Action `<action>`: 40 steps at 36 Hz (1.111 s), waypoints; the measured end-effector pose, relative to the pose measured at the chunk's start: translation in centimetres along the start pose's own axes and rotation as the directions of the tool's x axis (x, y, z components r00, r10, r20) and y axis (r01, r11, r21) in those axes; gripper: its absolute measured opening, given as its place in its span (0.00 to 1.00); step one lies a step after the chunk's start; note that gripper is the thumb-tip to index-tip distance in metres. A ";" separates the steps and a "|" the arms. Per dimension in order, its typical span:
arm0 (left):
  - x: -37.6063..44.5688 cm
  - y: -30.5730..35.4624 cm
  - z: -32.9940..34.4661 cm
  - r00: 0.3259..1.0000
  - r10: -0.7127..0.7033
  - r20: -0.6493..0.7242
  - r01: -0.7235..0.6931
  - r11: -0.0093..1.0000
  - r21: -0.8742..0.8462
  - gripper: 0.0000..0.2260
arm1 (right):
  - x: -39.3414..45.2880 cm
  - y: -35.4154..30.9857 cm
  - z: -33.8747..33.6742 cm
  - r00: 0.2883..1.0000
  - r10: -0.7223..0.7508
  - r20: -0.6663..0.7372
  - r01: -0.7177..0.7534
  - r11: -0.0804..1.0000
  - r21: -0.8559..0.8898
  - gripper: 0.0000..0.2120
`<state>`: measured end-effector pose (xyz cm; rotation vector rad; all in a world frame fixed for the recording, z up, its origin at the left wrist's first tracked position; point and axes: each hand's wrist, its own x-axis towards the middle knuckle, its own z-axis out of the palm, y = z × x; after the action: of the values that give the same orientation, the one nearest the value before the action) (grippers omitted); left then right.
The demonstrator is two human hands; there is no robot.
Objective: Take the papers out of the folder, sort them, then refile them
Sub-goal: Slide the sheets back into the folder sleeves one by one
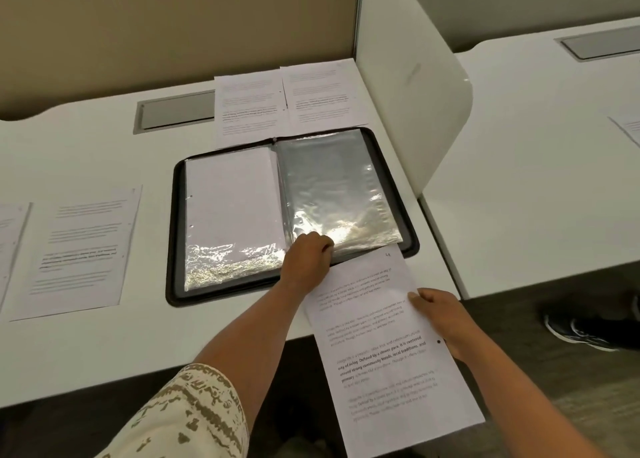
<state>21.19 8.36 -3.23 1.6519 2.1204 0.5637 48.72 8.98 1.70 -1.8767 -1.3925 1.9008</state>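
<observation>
You have one open folder point(292, 215) on the desk, with two plastic sleeve pages showing: the left sleeve point(232, 215) holds paper, the right sleeve point(337, 191) shows none. Count six loose printed sheets in view: two behind the folder point(251, 106) point(320, 94), two on your left, one full point(81, 246) and one cut off by the frame edge point(10, 236), one in your hands point(388, 350), and one partly visible on the neighbouring desk point(628, 128). Two hands are in view, your left hand point(306, 258) and your right hand point(440, 314). There are two desks, two metal cable hatches point(176, 111) point(602, 45), and one shoe point(588, 329) on the floor
</observation>
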 end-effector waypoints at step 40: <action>-0.1 0.4 0.1 0.963 0.243 -0.112 -0.217 0.955 0.203 0.05 | 2.9 -4.8 -0.7 0.988 -0.133 -0.078 0.140 0.986 0.093 0.06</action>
<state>21.54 8.33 -3.08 2.0398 2.1465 0.5738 46.29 13.94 2.89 -1.7390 -1.3438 1.7847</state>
